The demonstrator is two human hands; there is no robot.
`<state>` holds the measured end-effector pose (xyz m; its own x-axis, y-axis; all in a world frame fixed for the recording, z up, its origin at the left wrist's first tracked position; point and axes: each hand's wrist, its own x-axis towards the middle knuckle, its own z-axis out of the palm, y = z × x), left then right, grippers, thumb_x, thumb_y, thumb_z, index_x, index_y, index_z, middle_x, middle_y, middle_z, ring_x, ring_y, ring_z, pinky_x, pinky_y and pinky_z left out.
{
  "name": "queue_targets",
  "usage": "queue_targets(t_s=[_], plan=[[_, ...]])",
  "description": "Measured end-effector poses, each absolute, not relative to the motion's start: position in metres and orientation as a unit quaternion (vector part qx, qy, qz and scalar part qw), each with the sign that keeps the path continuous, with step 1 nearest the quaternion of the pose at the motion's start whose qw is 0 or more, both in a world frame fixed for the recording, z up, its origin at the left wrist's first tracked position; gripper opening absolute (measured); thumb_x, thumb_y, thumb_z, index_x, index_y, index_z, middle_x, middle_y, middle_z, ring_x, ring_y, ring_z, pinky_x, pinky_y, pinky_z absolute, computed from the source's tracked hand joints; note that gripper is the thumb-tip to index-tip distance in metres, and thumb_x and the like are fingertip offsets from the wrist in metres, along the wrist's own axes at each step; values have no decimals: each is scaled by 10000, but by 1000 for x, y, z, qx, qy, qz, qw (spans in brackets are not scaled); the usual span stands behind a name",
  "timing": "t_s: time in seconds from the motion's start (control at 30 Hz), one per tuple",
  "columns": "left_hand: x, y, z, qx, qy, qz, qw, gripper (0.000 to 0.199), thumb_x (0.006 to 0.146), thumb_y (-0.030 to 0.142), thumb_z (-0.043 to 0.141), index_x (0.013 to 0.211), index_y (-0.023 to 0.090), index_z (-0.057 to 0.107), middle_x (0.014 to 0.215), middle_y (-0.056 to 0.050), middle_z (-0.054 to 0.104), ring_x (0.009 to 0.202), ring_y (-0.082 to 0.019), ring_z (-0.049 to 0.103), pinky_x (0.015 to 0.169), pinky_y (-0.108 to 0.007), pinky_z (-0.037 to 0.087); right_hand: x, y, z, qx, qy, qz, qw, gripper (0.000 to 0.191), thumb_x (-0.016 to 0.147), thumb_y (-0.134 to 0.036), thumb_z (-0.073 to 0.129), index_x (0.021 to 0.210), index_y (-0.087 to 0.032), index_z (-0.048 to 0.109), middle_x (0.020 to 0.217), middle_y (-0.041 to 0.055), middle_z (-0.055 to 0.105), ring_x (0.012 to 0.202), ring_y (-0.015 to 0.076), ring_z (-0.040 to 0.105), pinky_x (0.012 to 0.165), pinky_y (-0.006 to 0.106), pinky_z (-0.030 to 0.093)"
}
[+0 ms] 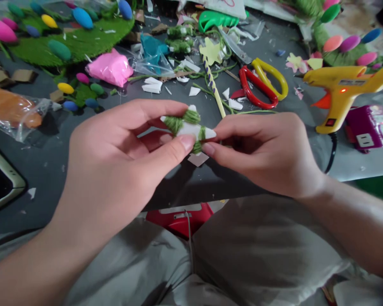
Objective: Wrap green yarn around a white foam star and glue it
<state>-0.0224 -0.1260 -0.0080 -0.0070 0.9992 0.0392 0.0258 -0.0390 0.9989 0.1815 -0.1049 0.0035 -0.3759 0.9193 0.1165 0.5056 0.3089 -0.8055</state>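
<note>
1. Star [185,128], white, part-wound with green yarn [174,124]: between both grips, above the bench [166,187].
2. Left grip [115,148]: thumb and fingers pinching the star.
3. Right grip [264,148]: thumb and forefinger at the star's tip; cannot tell whether they pinch it.
4. Beyond the grips: striped stick [214,87]; scissors [244,76], red and yellow handles.
5. Right of right grip: yellow glue gun [347,80], red light lit.
</note>
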Motion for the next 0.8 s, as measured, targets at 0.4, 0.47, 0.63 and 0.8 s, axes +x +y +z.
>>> queue_targets(t_s=[0.4,0.47,0.63,0.8], plan=[[-11,-111,-6,629,493,447,402,226,803,174,838,1019,219,791,812,26,733,659,-123,658,624,-237,567,200,-98,16,-333,-928,51,162,233,1026,-285,532,917,-246,735,944,29,704,806,152,658,655,301,453],[-10,-108,-10,611,482,449,440,256,751,160,876,991,209,803,795,18,735,678,-140,666,627,-240,550,202,-94,19,-351,-924,54,144,262,1042,-338,503,957,-260,737,961,7,684,859,151,665,690,288,457],[-12,-103,-17,595,466,449,478,250,782,195,861,1024,196,797,870,-8,759,712,-143,678,653,-238,561,203,-82,19,-375,-892,174,181,204,1014,-405,571,975,-286,732,987,-4,665,911,147,646,745,278,477],[-16,-100,-20,616,459,434,471,219,854,228,799,1068,206,755,870,13,744,703,-113,651,618,-205,558,205,-74,13,-330,-909,129,218,58,977,-305,660,1009,-266,689,1024,25,652,960,171,612,871,309,513]])
